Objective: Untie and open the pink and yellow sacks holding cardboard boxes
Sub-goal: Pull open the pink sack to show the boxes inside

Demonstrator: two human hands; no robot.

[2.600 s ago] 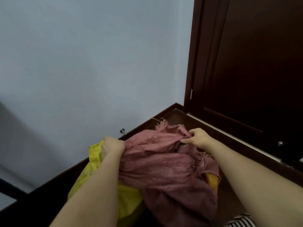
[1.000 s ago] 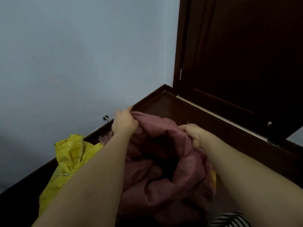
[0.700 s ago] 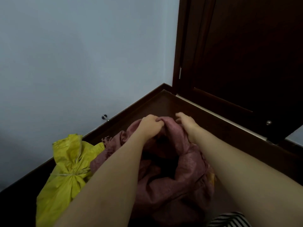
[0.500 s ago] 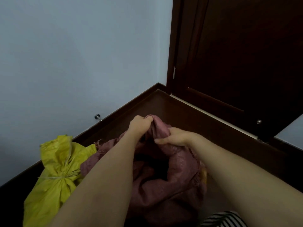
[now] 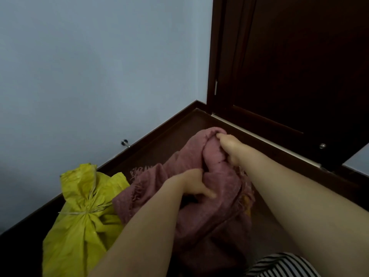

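Note:
A pink woven sack with frayed edges stands on the dark floor in the corner, its top cloth loose and bunched. My right hand grips the raised far fold of the pink cloth. My left hand presses into the cloth lower down, fingers closed on a fold near the dark mouth. To the left lies a yellow sack, its neck tied with a thin string. A bit of yellow shows behind the pink sack's right side. What the sacks contain is hidden.
A pale wall runs along the left with a dark skirting board and a metal door stopper. A dark wooden door closes the right side. Striped cloth shows at the bottom edge.
My left hand has come down from the top fold to a lower fold near the sack's mouth. My right hand has taken the top fold and lifted it.

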